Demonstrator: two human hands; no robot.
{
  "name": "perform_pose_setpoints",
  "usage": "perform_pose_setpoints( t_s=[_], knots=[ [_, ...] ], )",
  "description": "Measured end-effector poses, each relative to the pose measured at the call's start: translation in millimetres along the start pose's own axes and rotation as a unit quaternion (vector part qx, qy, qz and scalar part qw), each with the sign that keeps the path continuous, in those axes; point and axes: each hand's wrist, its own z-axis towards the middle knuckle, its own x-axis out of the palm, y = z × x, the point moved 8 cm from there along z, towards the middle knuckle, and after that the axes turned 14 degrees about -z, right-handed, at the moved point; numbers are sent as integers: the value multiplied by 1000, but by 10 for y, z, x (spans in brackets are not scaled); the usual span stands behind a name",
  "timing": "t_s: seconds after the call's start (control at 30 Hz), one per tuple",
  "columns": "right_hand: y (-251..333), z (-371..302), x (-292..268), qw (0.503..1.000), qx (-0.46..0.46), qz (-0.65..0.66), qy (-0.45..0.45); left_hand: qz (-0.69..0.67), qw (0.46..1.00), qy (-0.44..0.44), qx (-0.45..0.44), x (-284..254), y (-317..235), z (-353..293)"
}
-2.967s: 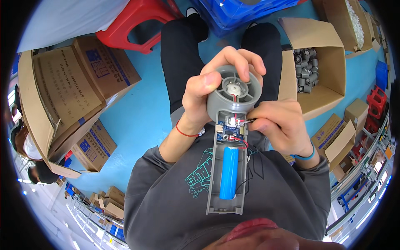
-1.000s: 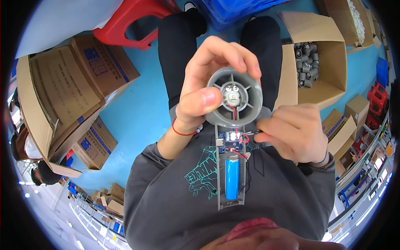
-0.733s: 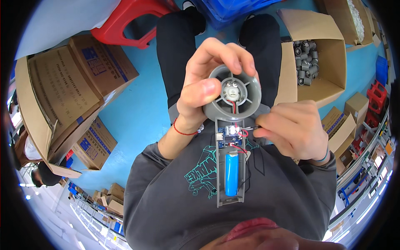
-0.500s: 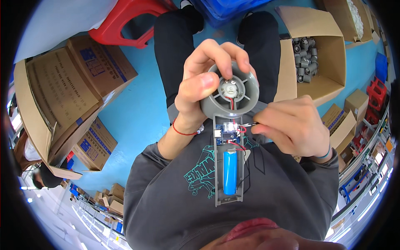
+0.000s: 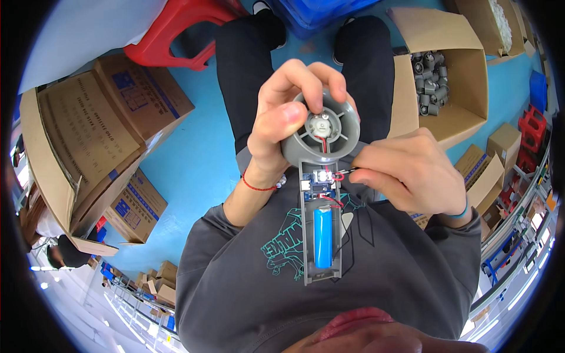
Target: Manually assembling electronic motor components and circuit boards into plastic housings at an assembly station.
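The left hand point(image 5: 288, 117) grips a grey fan shell point(image 5: 321, 200) by its round head, fingers curled over the far rim and the thumb pressed on the near-left side of the ring. The small motor point(image 5: 321, 126) sits in the middle of that ring, just beside the fingertips point(image 5: 312, 76) and between them and the thumb. Below the thumb the shell's open handle runs down toward the person's chest, with a blue battery point(image 5: 322, 236) lying in it, well apart from both hands.

The right hand point(image 5: 412, 173) is closed in a pinch, thumb and forefinger meeting on the thin wires point(image 5: 343, 175) at the neck of the shell. Just beside those fingertips, to their left, sits the little blue circuit board point(image 5: 318, 181), between the round head and the battery. Red and black wires run from the motor down to the board.

Beyond the hands, a cardboard box point(image 5: 453, 76) of grey parts stands on the blue floor point(image 5: 194, 159) to the right of the right hand, more boxes point(image 5: 100, 135) lie to the left, and a red stool point(image 5: 182, 29) stands past the left fingers.
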Motion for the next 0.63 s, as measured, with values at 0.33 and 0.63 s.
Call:
perform_pose_setpoints(
  t_s=[0.33, 0.63],
  knots=[
    [-127, -77, -79, 996, 65, 22, -58, 87, 996, 6, 24, -6, -134, -21],
    [-196, -219, 341, 887, 216, 407, -33, 250, 957, 18, 148, -4, -503, 9]
  ],
)
